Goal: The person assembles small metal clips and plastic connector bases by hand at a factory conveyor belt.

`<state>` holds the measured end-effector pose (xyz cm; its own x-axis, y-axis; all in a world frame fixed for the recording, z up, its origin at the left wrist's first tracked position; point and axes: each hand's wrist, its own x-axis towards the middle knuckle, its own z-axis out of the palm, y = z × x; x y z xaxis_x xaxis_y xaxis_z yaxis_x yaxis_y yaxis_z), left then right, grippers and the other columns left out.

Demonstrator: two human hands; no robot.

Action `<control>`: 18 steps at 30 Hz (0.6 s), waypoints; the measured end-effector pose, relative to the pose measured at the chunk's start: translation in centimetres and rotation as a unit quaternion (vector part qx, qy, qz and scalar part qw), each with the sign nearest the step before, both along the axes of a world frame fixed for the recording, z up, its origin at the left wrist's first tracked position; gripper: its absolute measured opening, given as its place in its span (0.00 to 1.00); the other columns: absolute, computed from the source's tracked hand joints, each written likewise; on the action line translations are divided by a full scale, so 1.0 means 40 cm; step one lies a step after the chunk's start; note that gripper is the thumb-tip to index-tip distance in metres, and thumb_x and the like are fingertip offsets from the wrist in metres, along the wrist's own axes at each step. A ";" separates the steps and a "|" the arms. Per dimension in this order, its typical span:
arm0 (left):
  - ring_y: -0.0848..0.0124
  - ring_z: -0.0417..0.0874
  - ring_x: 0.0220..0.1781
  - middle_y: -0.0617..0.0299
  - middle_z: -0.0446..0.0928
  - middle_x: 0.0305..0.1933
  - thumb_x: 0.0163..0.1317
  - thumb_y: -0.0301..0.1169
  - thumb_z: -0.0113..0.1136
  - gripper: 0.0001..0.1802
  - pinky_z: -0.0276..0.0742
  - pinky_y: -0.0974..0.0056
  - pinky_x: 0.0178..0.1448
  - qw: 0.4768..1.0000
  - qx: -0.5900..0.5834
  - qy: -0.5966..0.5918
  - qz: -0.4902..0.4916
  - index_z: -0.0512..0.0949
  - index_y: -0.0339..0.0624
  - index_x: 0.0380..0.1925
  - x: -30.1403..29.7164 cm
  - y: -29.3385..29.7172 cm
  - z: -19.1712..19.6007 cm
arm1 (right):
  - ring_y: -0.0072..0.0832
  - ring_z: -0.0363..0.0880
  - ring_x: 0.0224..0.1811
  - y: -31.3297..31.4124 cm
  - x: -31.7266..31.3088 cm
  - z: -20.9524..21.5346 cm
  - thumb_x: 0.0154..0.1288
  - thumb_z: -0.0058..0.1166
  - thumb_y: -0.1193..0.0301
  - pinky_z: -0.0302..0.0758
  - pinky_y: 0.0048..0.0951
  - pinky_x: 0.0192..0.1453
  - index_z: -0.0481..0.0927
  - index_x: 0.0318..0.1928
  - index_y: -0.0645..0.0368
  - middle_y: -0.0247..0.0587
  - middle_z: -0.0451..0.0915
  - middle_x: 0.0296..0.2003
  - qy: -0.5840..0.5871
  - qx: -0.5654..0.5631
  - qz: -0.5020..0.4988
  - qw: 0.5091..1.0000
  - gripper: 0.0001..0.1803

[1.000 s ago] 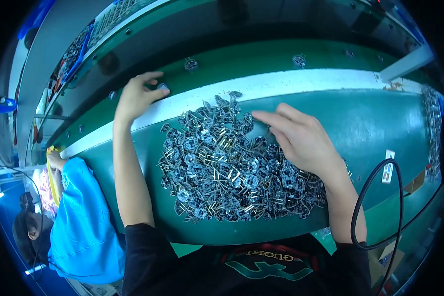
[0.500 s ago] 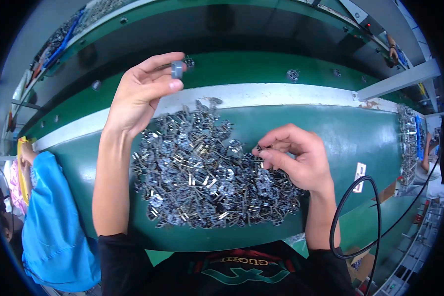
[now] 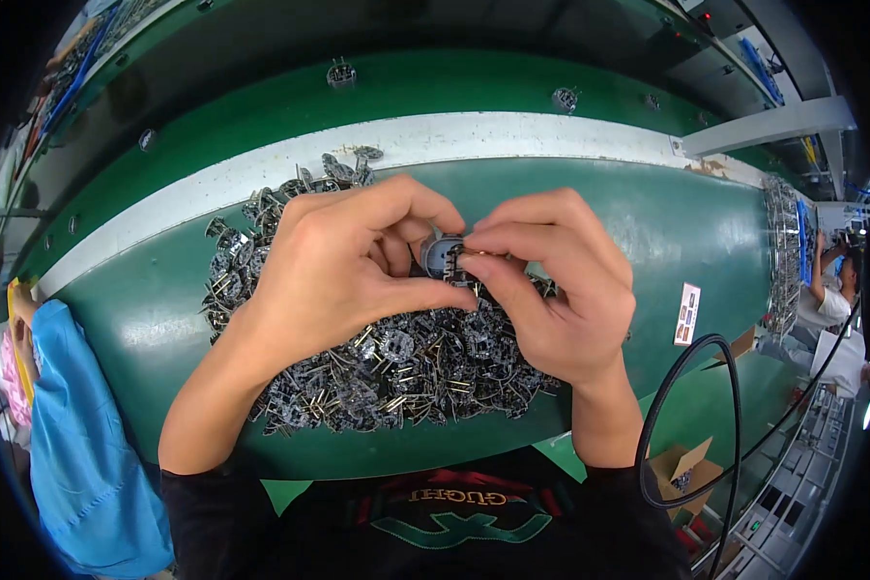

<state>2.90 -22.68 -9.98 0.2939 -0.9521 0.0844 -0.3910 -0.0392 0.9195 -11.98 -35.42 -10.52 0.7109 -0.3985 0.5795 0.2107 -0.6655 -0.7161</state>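
Note:
My left hand (image 3: 329,256) is closed around a round grey plastic housing (image 3: 435,255), thumb below it and fingers curled over the top. My right hand (image 3: 568,280) pinches a small dark part with metal pins (image 3: 456,259) between thumb and fingertips, right against the housing's open side. Fingertips of both hands meet there and partly cover the two pieces, so how deep one sits in the other cannot be told. Beneath them spreads a heap of similar dark parts with shiny pins (image 3: 401,362).
The heap lies on a green bench (image 3: 667,208). Behind a white rail (image 3: 522,135) runs a green belt (image 3: 435,87) carrying spaced parts (image 3: 341,73). A picture card (image 3: 686,314) and looped black cable (image 3: 645,435) are at right; a cardboard box (image 3: 684,469) is lower. A person's blue sleeve (image 3: 87,445) is left.
My left hand has come back from over the belt with the grey housing. My right hand, holding a dark part, has met it above the heap. The view has shifted.

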 end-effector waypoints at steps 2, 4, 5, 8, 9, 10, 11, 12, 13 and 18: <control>0.86 0.77 0.26 0.64 0.81 0.31 0.42 0.23 0.80 0.23 0.74 0.79 0.28 1.000 -0.017 0.003 -0.004 0.79 0.32 0.38 -0.010 -0.004 -0.007 | 0.29 0.79 0.27 -0.005 -0.005 -0.008 0.49 0.65 0.86 0.74 0.25 0.26 0.82 0.33 0.65 0.41 0.79 0.33 -0.004 -0.015 0.001 1.000 0.09; 0.86 0.77 0.26 0.63 0.81 0.31 0.41 0.23 0.80 0.23 0.74 0.79 0.29 1.000 -0.016 0.017 -0.001 0.79 0.32 0.38 -0.015 -0.005 -0.012 | 0.29 0.79 0.30 -0.007 -0.010 -0.004 0.48 0.66 0.87 0.76 0.24 0.30 0.82 0.34 0.67 0.45 0.80 0.33 0.003 -0.054 0.013 0.998 0.10; 0.85 0.77 0.27 0.63 0.81 0.31 0.41 0.22 0.80 0.23 0.75 0.78 0.29 0.999 -0.017 0.029 0.005 0.79 0.31 0.37 -0.016 -0.003 -0.013 | 0.29 0.79 0.30 -0.003 -0.011 -0.004 0.48 0.66 0.87 0.76 0.24 0.30 0.82 0.34 0.67 0.45 0.80 0.33 0.004 -0.051 0.011 0.999 0.10; 0.84 0.79 0.29 0.62 0.82 0.32 0.39 0.22 0.81 0.24 0.76 0.77 0.31 0.999 -0.014 0.032 0.010 0.79 0.31 0.37 -0.020 -0.003 -0.008 | 0.30 0.79 0.29 0.010 -0.009 -0.005 0.47 0.66 0.87 0.75 0.24 0.29 0.82 0.34 0.67 0.44 0.80 0.33 0.004 -0.054 -0.016 0.998 0.11; 0.84 0.79 0.29 0.62 0.82 0.32 0.39 0.22 0.81 0.24 0.76 0.77 0.31 0.999 -0.013 0.031 0.009 0.79 0.31 0.37 -0.020 -0.001 -0.007 | 0.30 0.79 0.29 0.015 -0.009 -0.007 0.47 0.66 0.87 0.75 0.24 0.29 0.83 0.34 0.67 0.44 0.80 0.33 0.006 -0.072 -0.024 0.997 0.11; 0.83 0.79 0.29 0.61 0.82 0.33 0.41 0.20 0.79 0.23 0.77 0.76 0.32 0.999 -0.009 0.038 0.010 0.79 0.30 0.39 -0.020 0.002 -0.005 | 0.30 0.79 0.29 0.017 -0.007 -0.010 0.47 0.66 0.87 0.76 0.24 0.29 0.83 0.34 0.66 0.44 0.80 0.33 0.007 -0.088 -0.032 0.996 0.12; 0.82 0.80 0.29 0.60 0.82 0.33 0.42 0.17 0.78 0.23 0.78 0.76 0.34 0.999 -0.005 0.045 0.012 0.80 0.30 0.41 -0.017 0.003 -0.004 | 0.30 0.79 0.29 0.016 -0.003 -0.014 0.47 0.66 0.87 0.76 0.24 0.29 0.83 0.34 0.66 0.44 0.80 0.33 0.004 -0.086 -0.032 0.996 0.12; 0.82 0.80 0.29 0.60 0.82 0.33 0.42 0.17 0.78 0.23 0.78 0.76 0.34 0.999 -0.002 0.042 0.012 0.80 0.30 0.41 -0.011 0.004 0.003 | 0.30 0.80 0.29 0.014 0.004 -0.019 0.47 0.66 0.87 0.76 0.24 0.29 0.83 0.36 0.66 0.45 0.81 0.33 -0.018 -0.099 -0.034 0.994 0.13; 0.80 0.81 0.29 0.59 0.82 0.33 0.45 0.15 0.74 0.22 0.78 0.75 0.35 0.990 -0.006 0.143 0.017 0.80 0.29 0.43 -0.008 0.005 0.014 | 0.31 0.80 0.29 0.014 0.005 -0.024 0.47 0.66 0.87 0.76 0.25 0.29 0.84 0.37 0.66 0.45 0.81 0.34 -0.038 -0.112 -0.037 0.992 0.14; 0.76 0.82 0.29 0.56 0.83 0.32 0.58 0.16 0.60 0.13 0.80 0.73 0.37 0.969 0.033 0.229 0.085 0.82 0.28 0.45 0.054 -0.009 0.030 | 0.33 0.79 0.29 -0.003 0.035 -0.032 0.49 0.62 0.86 0.76 0.27 0.30 0.83 0.44 0.65 0.43 0.80 0.35 -0.001 -0.069 -0.031 0.997 0.18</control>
<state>5.06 -23.03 -8.79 0.4390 -0.8856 -0.1520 0.0758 -0.1321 0.9883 -10.57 -35.54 -11.78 0.6864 -0.3577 0.6332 0.1681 -0.7691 -0.6166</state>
